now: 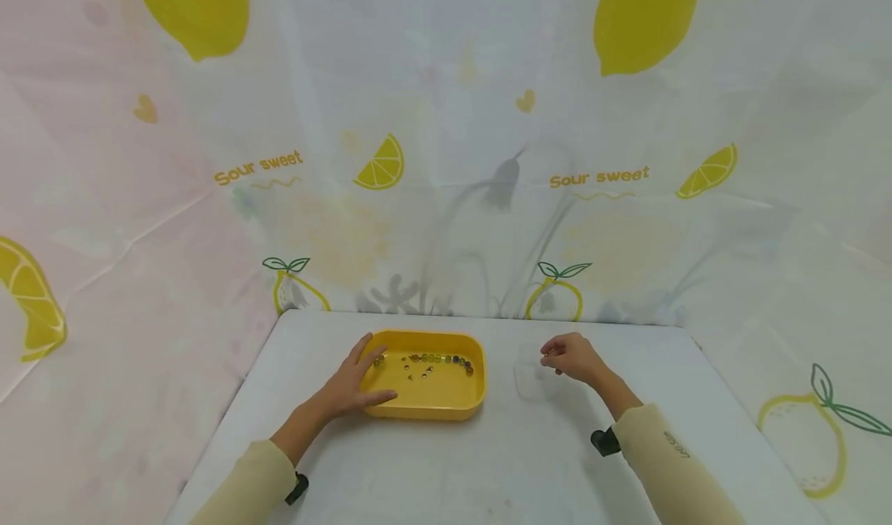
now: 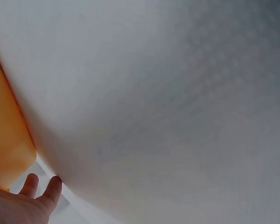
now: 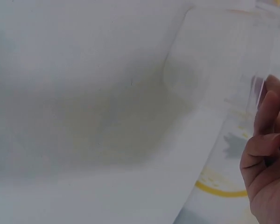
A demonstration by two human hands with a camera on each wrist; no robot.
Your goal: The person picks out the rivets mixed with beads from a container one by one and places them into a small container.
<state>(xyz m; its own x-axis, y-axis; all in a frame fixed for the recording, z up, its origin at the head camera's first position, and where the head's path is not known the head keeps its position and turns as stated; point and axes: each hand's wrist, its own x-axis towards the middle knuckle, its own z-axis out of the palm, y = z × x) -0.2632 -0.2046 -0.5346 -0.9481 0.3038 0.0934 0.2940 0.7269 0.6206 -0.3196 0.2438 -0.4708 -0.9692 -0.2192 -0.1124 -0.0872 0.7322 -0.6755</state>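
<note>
A yellow plastic tray [image 1: 446, 398] stands on the white table. Round glassy marbles [image 1: 436, 358] in green, amber and blue lie along its back side, and several tiny shiny pieces [image 1: 424, 375] are scattered mid-tray. My left hand [image 1: 350, 386] reaches over the tray's left rim with fingers and thumb spread. To the right of the tray is a clear plastic box [image 1: 528, 386], faint against the table. My right hand [image 1: 577, 357] pinches the near side of this box [image 3: 214, 56]; in the right wrist view one fingertip shows through its clear wall.
The white table [image 1: 446, 471] ends at the back against a cloth [image 1: 446, 231] printed with lemons. More of this cloth hangs at both sides. A black camera mount sits under each sleeve cuff [image 1: 644, 428].
</note>
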